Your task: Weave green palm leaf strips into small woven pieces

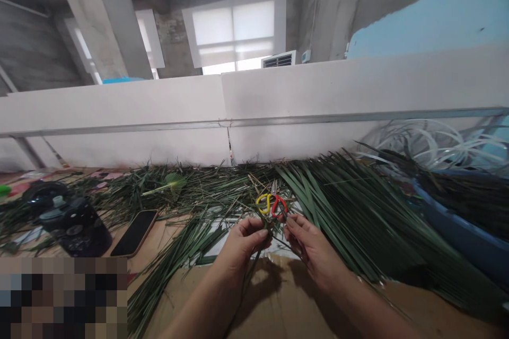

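Between my two hands is a small piece of green leaf strips, with long thin strips (249, 270) trailing down toward me. My left hand (249, 235) pinches it between thumb and fingers. On its other side my right hand (301, 235) has thumb and forefinger closed on a strip end; the other fingers curl under. Just beyond the fingertips lie scissors (274, 202) with one yellow and one red handle, blades pointing away. A large sheaf of long green leaves (350, 212) lies to the right, and a looser bundle of strips (178, 254) to the left.
A dark bottle (75, 225) and a phone (135, 233) are on the left. Leaf scraps (135, 185) are heaped along the white partition (159, 145). At the right stand a blue tub (457, 222) of dark leaves and coiled white strips (445, 140). Cardboard (207, 302) lies below my hands.
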Motion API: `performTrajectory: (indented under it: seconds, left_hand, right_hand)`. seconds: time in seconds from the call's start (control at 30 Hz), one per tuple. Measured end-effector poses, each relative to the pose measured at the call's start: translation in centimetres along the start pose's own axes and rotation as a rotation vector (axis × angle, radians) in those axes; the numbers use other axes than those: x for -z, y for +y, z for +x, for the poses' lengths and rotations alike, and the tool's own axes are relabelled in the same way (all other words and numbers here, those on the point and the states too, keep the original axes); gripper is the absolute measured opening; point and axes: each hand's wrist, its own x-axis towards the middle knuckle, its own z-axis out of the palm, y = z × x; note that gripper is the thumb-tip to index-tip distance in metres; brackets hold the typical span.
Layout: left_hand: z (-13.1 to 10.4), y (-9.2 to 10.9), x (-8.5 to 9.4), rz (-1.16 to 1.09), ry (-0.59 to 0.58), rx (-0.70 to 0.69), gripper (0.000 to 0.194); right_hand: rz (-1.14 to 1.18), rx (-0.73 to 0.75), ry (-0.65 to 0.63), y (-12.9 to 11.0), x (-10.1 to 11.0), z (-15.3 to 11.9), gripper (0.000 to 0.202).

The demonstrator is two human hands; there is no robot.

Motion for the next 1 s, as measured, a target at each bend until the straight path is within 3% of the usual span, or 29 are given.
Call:
performTrajectory:
  seconds: [0.3,0.5,0.77,1.0]
  left_hand:
    - [-0.1,-0.2,-0.1,-0.013,0.023,0.023,0.049]
    - [-0.1,0.7,-0.2,-0.014,0.039,0.02,0.05]
    - [0.2,2.2,0.6,0.014,0.087,0.018,0.052]
    - [0.1,2.6,0.8,0.055,0.077,0.001,0.047]
  right_hand:
    - [-0.028,0.024,-0.002,-0.2,-0.1,-0.1,0.041]
    - [-0.144,0.066,0.034,-1.1,0.3,0.2,0.044]
    - [-0.598,-0.141,-0.277,-4.4,3.6,1.3,0.043]
    - [-0.767,-0.036,-0.323,-4.2,3.7,1.1,0.028]
